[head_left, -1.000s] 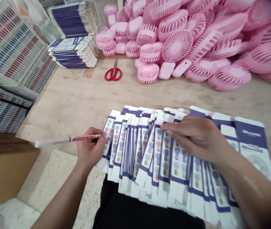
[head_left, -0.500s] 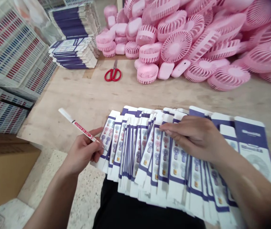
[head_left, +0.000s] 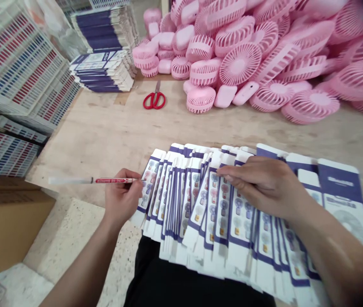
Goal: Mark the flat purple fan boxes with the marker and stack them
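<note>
My left hand (head_left: 124, 197) grips a slim white marker (head_left: 113, 180) with red lettering. The marker lies nearly level, its long white end blurred and pointing left. Its tip meets the leftmost of the flattened fan boxes (head_left: 149, 187). These white and purple cardboard boxes are fanned out in an overlapping row, printed with small pictures of fans. Over the row's right half, my right hand (head_left: 261, 183) presses down with thumb and forefinger pinched at the edge of a box; its other fingers are curled and partly hidden.
Pink handheld fans (head_left: 240, 64) are heaped at the table's back. Red-handled scissors (head_left: 154, 99) lie left of them, near stacked flat boxes (head_left: 105, 70). Plastic crates (head_left: 18, 64) stand at left above a brown carton (head_left: 5, 226). The wooden table (head_left: 105, 128) has its edge at left.
My left hand has moved up and slightly right along the leftmost box. The marker has swung from a steep slant to nearly level. My right hand stays put on the boxes.
</note>
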`<state>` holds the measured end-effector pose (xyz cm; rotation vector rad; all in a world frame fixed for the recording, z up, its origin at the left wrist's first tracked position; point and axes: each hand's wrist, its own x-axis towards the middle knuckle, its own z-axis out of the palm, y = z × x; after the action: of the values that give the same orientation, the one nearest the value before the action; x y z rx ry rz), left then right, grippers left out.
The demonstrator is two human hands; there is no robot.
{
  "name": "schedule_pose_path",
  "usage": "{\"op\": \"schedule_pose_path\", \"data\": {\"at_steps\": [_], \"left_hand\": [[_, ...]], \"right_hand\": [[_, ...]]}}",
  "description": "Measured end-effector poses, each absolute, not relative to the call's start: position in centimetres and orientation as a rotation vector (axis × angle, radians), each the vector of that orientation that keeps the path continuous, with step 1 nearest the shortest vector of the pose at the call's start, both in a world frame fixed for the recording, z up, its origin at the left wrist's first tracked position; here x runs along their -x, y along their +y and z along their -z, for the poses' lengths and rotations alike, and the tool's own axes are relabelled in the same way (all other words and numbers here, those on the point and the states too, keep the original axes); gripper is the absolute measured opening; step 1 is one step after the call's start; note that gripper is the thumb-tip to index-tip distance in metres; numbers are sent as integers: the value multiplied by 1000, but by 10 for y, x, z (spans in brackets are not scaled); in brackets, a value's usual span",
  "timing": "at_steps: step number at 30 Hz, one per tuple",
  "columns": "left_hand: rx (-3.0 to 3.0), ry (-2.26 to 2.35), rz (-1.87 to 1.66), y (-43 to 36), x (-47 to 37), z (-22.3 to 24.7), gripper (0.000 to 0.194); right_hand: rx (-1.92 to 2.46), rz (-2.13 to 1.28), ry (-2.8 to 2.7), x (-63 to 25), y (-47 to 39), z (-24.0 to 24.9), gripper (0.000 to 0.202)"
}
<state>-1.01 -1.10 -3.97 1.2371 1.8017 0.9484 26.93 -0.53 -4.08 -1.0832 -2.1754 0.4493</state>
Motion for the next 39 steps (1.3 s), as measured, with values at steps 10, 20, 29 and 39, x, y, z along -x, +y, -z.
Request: {"op": "schedule_pose_path", "data": {"at_steps": [10,20,29,39], "left_hand": [[-1304,1878,-882,-13,8,37,5],[-825,1388,-616,-9,28,22,48],[-807,1302,-482,-14,19,14,48],[-2396,1631,119,135,-15,8,14]], "right_hand": [[1078,-435,-2175,-270,-5,42,17],[1097,-409,-2187,-269,-5,42,19],[1083,-396,-2204,-270,-4,40,21],[1086,-471,-2234,-265,-2,41,25]]}}
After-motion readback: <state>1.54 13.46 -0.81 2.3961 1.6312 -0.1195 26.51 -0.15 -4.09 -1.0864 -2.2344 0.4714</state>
